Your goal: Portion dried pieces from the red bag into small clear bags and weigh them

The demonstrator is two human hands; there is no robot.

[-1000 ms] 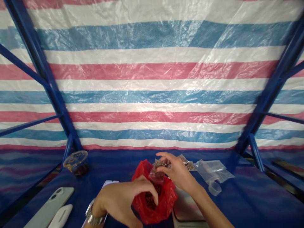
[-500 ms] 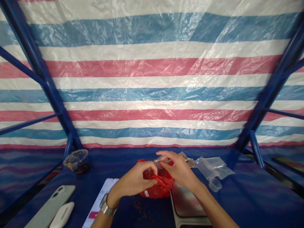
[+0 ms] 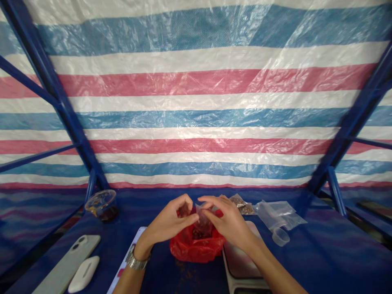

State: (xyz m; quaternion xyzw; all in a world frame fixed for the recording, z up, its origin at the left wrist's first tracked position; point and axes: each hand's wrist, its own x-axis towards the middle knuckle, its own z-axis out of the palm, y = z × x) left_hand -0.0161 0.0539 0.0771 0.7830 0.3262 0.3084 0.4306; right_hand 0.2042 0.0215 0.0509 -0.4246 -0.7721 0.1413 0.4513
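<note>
My left hand [image 3: 170, 220] and my right hand [image 3: 228, 222] meet above a red plastic bag [image 3: 196, 247] that lies open on the blue table. Between their pinched fingertips hangs a small clear plastic bag [image 3: 202, 222] with dark brown bits in its lower part. Each hand pinches one side of the small bag's mouth. The red bag holds more of the dark brown stuff. A metal watch [image 3: 134, 261] is on my left wrist.
A small scale [image 3: 245, 265] lies under my right forearm. Filled and empty clear bags [image 3: 275, 214] and a tiny plastic cup [image 3: 280, 236] sit to the right. A lidded cup [image 3: 102, 204], a phone [image 3: 67, 265], a white device [image 3: 83, 273] and a second phone [image 3: 124, 267] lie left.
My left hand has left the red bag and risen to pinch the small clear bag beside my right hand. The red bag has sunk flat onto the table.
</note>
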